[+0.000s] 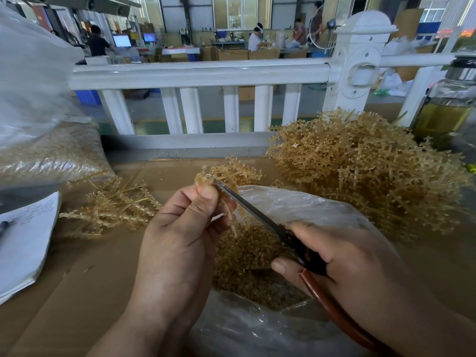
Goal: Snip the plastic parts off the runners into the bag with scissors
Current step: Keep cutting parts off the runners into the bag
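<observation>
The left hand [180,235] is pinching a tan runner [206,177] between thumb and curled fingers, holding it above the open mouth of the clear bag [296,202]. The right hand [342,256] is gripping the scissors [252,210], fingers wrapped round the dark and reddish-brown handles. The blades are showing as one thin line, so they are looking closed or nearly so, with the tip touching the runner just above the left thumb.

The step in hand is looking like a snip near the top of the runner. To do it well, the person should be keeping the cut point over the bag's opening, so each loose part is dropping onto the snipped parts [247,253] already lying inside and not onto the cardboard-covered counter [90,279]. The left fingertips are sitting very close to the blade tip, so it would help to be feeding the runner upward and cutting clear of the thumb. Cutting with the tip only gives little force; sliding the runner deeper between the blades should make a cleaner cut.

The runner is standing roughly upright with a slight tilt, its top poking above the fingertips and a pale strand hanging below them towards the bag. The scissors' long axis is running diagonally, handles near the person at lower right, tip pointing away and to the upper left.

A large heap of runners [360,176] is lying to the right of the bag, and a smaller heap [110,210] to the left.
</observation>
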